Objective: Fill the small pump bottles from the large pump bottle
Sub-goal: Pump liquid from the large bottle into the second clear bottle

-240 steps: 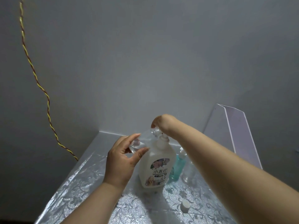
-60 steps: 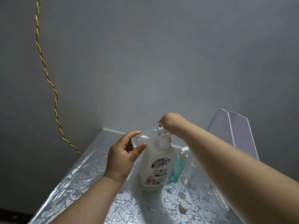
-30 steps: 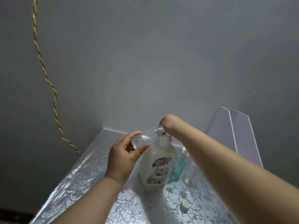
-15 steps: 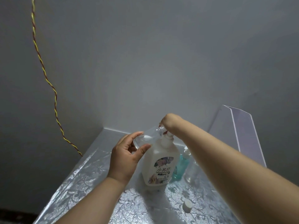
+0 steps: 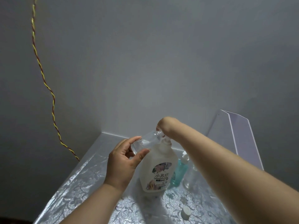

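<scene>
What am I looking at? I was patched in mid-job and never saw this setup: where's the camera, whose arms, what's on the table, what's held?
No machine: these are a person's two bare arms, seen from one head-worn camera looking forward and down. The left hand grips a clear small bottle, tilted with its neck at the spout of the big bottle, which stands on the table. The right hand rests on that bottle's top; its fingers are hidden. Beside the big bottle stand a teal bottle and a clear bottle, partly behind the right arm. A white cap lies loose nearer the camera.
</scene>
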`<state>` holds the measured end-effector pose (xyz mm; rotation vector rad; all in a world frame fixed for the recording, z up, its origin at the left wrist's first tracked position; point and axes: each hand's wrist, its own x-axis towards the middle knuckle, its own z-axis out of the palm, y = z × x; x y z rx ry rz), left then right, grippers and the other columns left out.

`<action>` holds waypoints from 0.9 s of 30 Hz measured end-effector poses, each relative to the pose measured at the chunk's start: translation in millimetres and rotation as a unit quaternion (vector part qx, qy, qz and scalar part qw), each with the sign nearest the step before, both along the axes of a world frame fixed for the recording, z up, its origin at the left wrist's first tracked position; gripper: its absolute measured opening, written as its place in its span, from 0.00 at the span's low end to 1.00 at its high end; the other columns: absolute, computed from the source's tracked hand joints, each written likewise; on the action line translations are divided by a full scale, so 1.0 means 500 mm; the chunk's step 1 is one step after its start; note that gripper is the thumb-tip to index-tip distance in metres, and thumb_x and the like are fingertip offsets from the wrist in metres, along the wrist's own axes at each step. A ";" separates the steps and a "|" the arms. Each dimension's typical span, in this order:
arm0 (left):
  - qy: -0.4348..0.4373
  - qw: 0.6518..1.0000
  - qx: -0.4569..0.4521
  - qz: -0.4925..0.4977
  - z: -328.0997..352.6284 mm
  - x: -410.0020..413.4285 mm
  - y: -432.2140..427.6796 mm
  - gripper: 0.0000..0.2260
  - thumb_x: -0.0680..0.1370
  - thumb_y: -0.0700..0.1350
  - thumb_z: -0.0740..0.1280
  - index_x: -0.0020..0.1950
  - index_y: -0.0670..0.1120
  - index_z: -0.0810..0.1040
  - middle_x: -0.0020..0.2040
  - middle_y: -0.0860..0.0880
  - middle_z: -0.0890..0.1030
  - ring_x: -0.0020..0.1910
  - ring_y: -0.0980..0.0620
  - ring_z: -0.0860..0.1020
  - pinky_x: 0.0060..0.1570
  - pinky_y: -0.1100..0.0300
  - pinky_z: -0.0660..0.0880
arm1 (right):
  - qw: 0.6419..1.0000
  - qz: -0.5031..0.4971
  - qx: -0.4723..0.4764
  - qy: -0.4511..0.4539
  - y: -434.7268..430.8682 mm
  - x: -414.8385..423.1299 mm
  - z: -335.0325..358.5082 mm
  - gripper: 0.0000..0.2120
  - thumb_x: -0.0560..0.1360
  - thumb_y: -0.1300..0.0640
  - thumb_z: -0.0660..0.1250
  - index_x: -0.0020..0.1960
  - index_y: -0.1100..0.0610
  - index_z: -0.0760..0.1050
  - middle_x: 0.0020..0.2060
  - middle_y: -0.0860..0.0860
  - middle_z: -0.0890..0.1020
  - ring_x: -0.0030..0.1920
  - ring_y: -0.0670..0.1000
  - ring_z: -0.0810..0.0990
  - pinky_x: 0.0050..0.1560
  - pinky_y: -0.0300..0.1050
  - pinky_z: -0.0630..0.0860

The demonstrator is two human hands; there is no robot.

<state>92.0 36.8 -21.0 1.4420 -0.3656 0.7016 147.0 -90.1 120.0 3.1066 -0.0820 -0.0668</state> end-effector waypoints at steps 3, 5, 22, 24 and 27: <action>0.006 1.000 0.001 0.004 0.000 0.001 -0.001 0.16 0.63 0.52 0.75 0.50 0.59 0.79 0.29 0.65 0.73 0.28 0.62 0.68 0.32 0.74 0.66 | 0.999 0.024 -0.009 -0.037 -0.007 -0.008 -0.012 0.16 0.80 0.64 0.55 0.65 0.65 0.73 0.62 0.61 0.77 0.63 0.60 0.76 0.61 0.48 0.73; 0.004 1.000 0.006 0.003 0.002 -0.002 0.002 0.16 0.63 0.52 0.75 0.50 0.59 0.79 0.30 0.65 0.73 0.28 0.61 0.68 0.32 0.74 0.65 | 0.996 0.051 -0.061 -0.033 -0.008 -0.010 -0.009 0.16 0.80 0.64 0.55 0.65 0.64 0.73 0.62 0.61 0.77 0.63 0.59 0.76 0.60 0.46 0.73; 0.006 1.000 -0.005 -0.006 0.001 0.003 0.003 0.16 0.63 0.52 0.75 0.50 0.59 0.80 0.30 0.62 0.74 0.29 0.61 0.68 0.33 0.72 0.68 | 0.977 0.038 -0.196 0.078 -0.001 0.022 -0.004 0.18 0.77 0.55 0.66 0.66 0.59 0.75 0.64 0.54 0.77 0.59 0.54 0.77 0.57 0.43 0.73; 0.000 1.000 -0.007 -0.010 0.004 0.000 0.004 0.16 0.63 0.53 0.75 0.50 0.59 0.80 0.32 0.59 0.75 0.30 0.61 0.69 0.34 0.71 0.69 | 0.984 0.028 -0.167 0.048 -0.001 0.008 0.008 0.18 0.79 0.57 0.62 0.67 0.60 0.73 0.65 0.55 0.76 0.61 0.55 0.76 0.63 0.45 0.71; -0.011 1.000 -0.003 -0.015 0.008 -0.001 0.004 0.17 0.64 0.54 0.78 0.51 0.60 0.80 0.35 0.55 0.76 0.31 0.60 0.70 0.35 0.70 0.70 | 0.988 0.052 -0.144 -0.014 -0.008 0.008 0.023 0.16 0.79 0.60 0.59 0.65 0.59 0.75 0.63 0.56 0.77 0.64 0.56 0.75 0.65 0.47 0.72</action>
